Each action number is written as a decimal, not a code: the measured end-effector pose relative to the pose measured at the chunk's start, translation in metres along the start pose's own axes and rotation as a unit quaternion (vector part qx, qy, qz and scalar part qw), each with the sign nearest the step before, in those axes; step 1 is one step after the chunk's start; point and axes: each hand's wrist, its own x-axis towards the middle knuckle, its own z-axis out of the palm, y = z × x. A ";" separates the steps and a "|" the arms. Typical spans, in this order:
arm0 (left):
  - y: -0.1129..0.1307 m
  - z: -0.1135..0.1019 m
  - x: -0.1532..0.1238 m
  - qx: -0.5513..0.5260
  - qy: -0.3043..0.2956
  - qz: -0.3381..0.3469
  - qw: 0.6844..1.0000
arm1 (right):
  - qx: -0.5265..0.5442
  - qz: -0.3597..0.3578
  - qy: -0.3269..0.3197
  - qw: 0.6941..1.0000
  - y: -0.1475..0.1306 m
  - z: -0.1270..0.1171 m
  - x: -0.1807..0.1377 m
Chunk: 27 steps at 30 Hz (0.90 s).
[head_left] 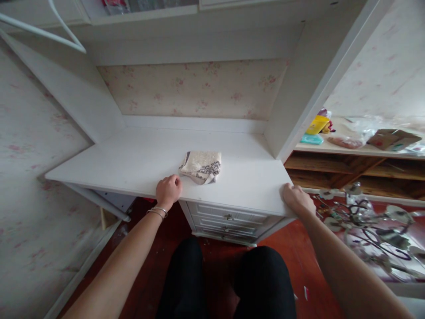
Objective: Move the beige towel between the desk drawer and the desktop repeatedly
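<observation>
My left hand (168, 190) grips the front edge of a white desk top (133, 164), fingers curled over the rim; thin bangles circle its wrist. My right hand (296, 199) clasps the desk's front right corner the same way. A folded beige cloth (202, 166) with a dark pattern lies on the desk just beyond and right of my left hand, not touched by either hand. Below the desk top sits a white drawer unit (229, 219) with small metal handles.
Floral wallpaper backs the desk, and a white side panel (299, 102) rises at its right. A wooden shelf (358, 168) at right holds a yellow item, packets and a cardboard box. A chandelier (368, 221) lies on the red floor. My dark-trousered knees are below.
</observation>
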 end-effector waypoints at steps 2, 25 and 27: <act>-0.001 0.001 0.000 0.001 -0.002 -0.001 1.000 | 0.001 0.000 0.003 1.000 0.001 0.001 0.001; -0.002 -0.003 -0.001 -0.005 -0.019 -0.007 1.000 | -0.008 -0.008 0.003 1.000 0.000 0.001 -0.001; -0.002 -0.003 -0.001 -0.008 -0.018 -0.005 1.000 | -0.013 -0.009 0.008 1.000 0.000 0.003 0.000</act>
